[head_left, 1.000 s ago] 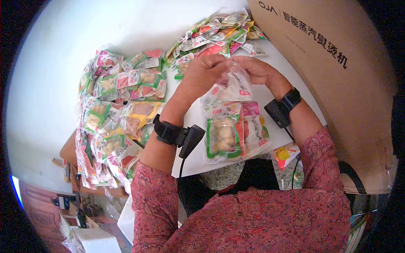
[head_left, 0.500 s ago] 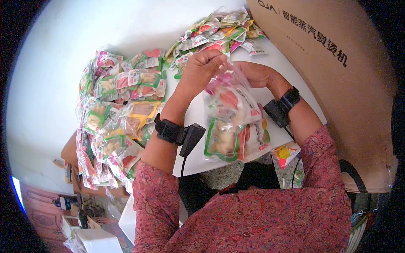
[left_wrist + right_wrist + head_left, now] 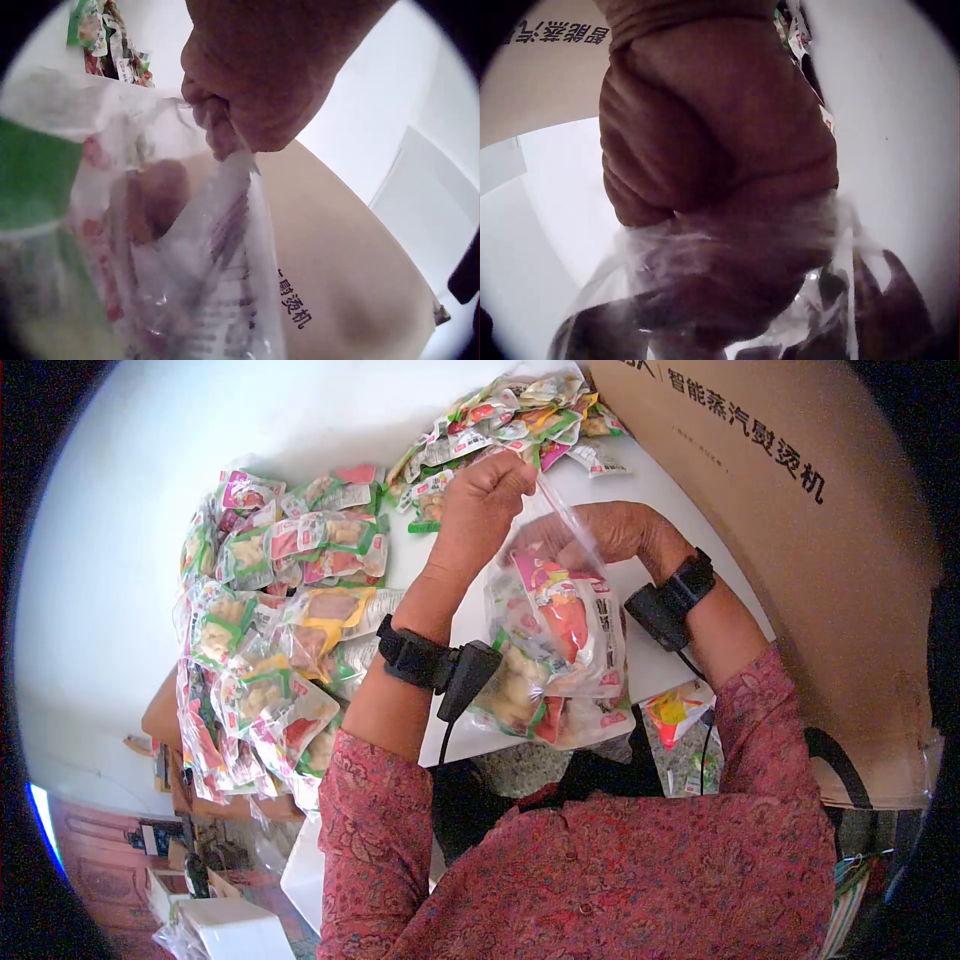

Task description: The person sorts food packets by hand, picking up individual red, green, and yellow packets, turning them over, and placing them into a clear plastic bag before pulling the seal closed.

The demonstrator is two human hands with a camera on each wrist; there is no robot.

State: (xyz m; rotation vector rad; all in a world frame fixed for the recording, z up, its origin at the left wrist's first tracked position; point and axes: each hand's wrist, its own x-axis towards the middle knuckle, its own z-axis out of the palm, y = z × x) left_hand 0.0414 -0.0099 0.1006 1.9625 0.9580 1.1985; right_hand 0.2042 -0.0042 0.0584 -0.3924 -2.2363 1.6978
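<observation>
My left hand [image 3: 490, 495] pinches the rim of a clear plastic bag [image 3: 259, 225] and holds it raised. Through the mouth of the bag goes my right hand [image 3: 590, 532], its fingers showing blurred behind the plastic. In the right wrist view the film crosses over the right hand [image 3: 720, 150] below the knuckles. Inside the bag, a pink-and-white food packet [image 3: 565, 620] lies uppermost, tilted, close below the right hand. Lower down in the bag sits a green-edged packet [image 3: 510, 685] with pale pieces in it.
Stacked packets [image 3: 250, 625] cover the table's left side. A loose heap of packets [image 3: 520, 420] lies at the back of the white table [image 3: 700, 595]. A large cardboard box [image 3: 800, 570] stands along the right. Below the front edge is a red-and-yellow packet [image 3: 675, 715].
Both hands were together at the bag's mouth. The left hand has since lifted its rim up and leftward, while the right hand went down into the bag. The bag's packets shifted, the pink-and-white one now uppermost.
</observation>
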